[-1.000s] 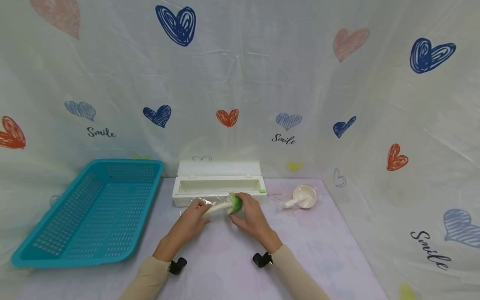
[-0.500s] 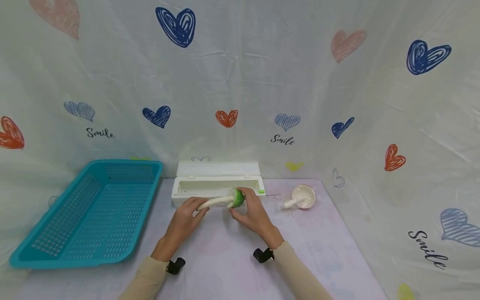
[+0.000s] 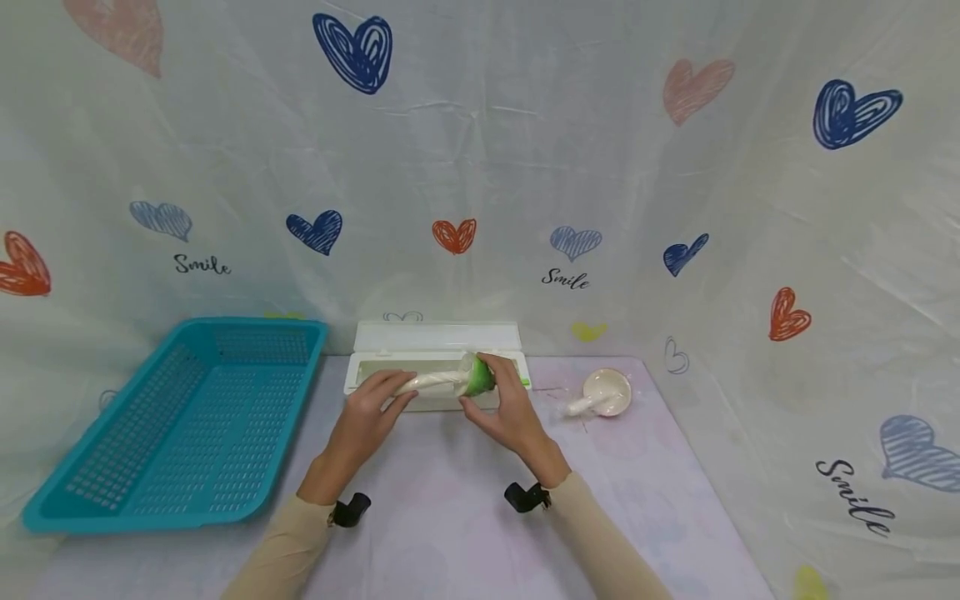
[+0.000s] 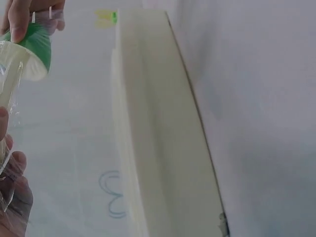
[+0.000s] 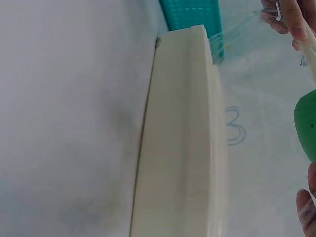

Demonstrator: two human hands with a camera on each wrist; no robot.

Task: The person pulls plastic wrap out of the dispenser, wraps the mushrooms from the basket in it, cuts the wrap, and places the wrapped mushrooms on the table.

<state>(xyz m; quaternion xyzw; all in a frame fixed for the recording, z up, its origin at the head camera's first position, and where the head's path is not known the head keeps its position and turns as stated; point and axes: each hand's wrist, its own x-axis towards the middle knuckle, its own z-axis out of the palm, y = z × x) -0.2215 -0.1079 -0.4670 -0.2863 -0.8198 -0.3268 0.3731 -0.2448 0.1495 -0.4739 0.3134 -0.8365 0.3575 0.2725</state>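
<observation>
The left hand [image 3: 365,414] pinches the white handle end and the right hand [image 3: 504,410] grips the green head of a film-wrapped spoon [image 3: 450,382], held just above the open white dispenser box [image 3: 432,367] on the counter [image 3: 450,517].

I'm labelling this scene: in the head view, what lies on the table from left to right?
Teal basket → left hand → green-headed spoon held in both hands → right hand → white spoon.
</observation>
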